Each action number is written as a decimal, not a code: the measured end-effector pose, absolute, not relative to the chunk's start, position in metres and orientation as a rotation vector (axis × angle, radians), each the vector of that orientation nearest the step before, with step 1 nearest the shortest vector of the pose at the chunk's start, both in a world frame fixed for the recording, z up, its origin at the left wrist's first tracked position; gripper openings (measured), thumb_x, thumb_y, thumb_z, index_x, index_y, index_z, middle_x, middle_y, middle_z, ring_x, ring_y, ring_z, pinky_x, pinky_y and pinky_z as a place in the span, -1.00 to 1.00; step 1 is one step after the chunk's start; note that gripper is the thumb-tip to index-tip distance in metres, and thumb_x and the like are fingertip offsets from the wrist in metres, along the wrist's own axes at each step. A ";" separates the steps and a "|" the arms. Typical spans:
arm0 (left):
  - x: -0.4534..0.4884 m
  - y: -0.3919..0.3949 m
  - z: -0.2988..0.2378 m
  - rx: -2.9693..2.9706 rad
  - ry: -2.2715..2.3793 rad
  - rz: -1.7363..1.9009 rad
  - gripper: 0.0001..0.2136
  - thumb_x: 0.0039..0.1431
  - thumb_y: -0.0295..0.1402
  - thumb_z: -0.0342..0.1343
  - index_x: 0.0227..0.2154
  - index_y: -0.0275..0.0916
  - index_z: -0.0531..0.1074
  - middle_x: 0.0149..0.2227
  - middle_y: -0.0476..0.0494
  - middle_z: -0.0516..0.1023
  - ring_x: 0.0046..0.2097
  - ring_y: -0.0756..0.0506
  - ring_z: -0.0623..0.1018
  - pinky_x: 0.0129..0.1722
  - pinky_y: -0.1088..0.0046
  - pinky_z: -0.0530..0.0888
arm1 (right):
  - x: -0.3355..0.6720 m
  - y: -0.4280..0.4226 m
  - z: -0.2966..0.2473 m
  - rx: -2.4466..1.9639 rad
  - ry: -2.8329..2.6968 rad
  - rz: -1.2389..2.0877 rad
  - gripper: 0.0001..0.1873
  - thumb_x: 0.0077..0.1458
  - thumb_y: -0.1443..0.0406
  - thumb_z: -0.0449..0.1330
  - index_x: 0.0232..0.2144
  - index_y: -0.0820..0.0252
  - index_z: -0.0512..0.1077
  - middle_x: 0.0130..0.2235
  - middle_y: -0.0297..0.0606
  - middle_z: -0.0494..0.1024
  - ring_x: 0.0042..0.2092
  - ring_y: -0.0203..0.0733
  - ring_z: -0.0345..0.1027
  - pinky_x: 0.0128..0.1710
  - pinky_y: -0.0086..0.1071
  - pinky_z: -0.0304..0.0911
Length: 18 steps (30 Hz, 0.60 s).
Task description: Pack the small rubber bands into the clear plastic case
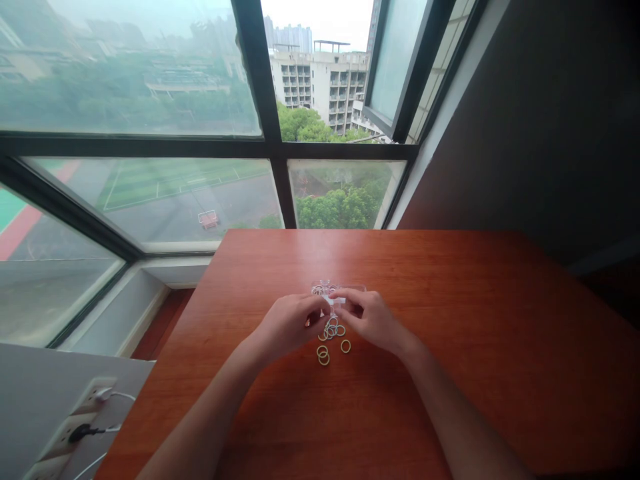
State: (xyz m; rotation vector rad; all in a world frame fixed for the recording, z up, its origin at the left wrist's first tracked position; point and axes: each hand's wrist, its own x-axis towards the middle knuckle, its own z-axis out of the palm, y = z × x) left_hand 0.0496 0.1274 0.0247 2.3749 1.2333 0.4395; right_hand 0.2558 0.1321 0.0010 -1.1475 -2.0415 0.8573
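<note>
Over the table's middle, my left hand [294,321] and my right hand [373,321] face each other with fingers curled and tips close together. Both seem to pinch something small and see-through between them, too small to make out. Right behind the fingertips lies a clear plastic box [325,283] with several small rings in it, partly hidden by my hands. Just below the fingers is a loose cluster of pale rings [332,331]. Nearer to me, two yellow-green rings [323,355] overlap, and a single yellow-green ring [345,346] lies to their right.
The reddish-brown wooden table [475,320] reaches to a dark-framed window [273,143] at the back, with one pane swung open. A dark wall [540,133] rises on the right. At lower left, white and black plugs sit in wall sockets [75,430] beside the table edge.
</note>
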 end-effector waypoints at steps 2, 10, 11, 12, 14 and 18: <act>0.049 0.128 0.023 2.330 1.225 0.484 -0.93 0.13 -0.40 0.06 -0.38 -0.22 0.43 -0.51 0.05 0.46 -0.48 0.08 0.36 -0.45 0.61 0.24 | 0.253 0.131 0.000 -1.115 -2.064 0.885 -0.74 0.16 0.26 0.12 -0.13 0.15 0.50 -0.57 -0.46 0.35 -0.54 -0.38 0.15 -0.49 -0.53 0.08; 0.049 0.131 0.023 2.300 1.263 0.523 -0.89 0.17 -0.36 0.03 -0.37 -0.23 0.44 -0.51 0.02 0.44 -0.48 0.06 0.35 -0.48 0.60 0.23 | 0.252 0.134 -0.004 -1.166 -2.094 0.753 -0.84 0.14 0.28 0.16 -0.32 0.16 0.55 -0.55 -0.42 0.42 -0.52 -0.37 0.20 -0.47 -0.51 0.08; 0.049 0.131 0.023 2.304 1.270 0.538 -0.88 0.18 -0.36 0.02 -0.37 -0.23 0.44 -0.51 0.02 0.45 -0.48 0.06 0.35 -0.47 0.60 0.23 | 0.251 0.135 -0.006 -1.182 -2.077 0.730 -0.84 0.14 0.28 0.16 -0.31 0.15 0.56 -0.55 -0.41 0.43 -0.51 -0.36 0.22 -0.45 -0.50 0.09; 0.048 0.132 0.024 2.311 1.274 0.551 -0.87 0.19 -0.37 0.01 -0.36 -0.23 0.44 -0.50 0.01 0.45 -0.48 0.06 0.35 -0.47 0.59 0.23 | 0.251 0.136 -0.008 -1.209 -2.050 0.699 -0.84 0.13 0.27 0.17 -0.31 0.15 0.56 -0.54 -0.40 0.45 -0.50 -0.35 0.24 -0.43 -0.49 0.11; 0.046 0.132 0.025 2.333 1.265 0.558 -0.87 0.19 -0.39 0.00 -0.36 -0.23 0.44 -0.49 0.01 0.45 -0.48 0.06 0.36 -0.46 0.59 0.24 | 0.251 0.138 -0.013 -1.290 -1.980 0.627 -0.83 0.13 0.26 0.17 -0.32 0.15 0.57 -0.52 -0.36 0.49 -0.47 -0.32 0.29 -0.39 -0.48 0.14; 0.042 0.132 0.028 2.391 1.251 0.491 -0.88 0.18 -0.41 0.00 -0.36 -0.22 0.45 -0.46 0.00 0.48 -0.46 0.06 0.37 -0.45 0.59 0.23 | 0.247 0.142 -0.022 -1.466 -1.908 0.530 -0.81 0.14 0.22 0.17 -0.31 0.13 0.57 -0.43 -0.30 0.57 -0.42 -0.26 0.35 -0.36 -0.45 0.17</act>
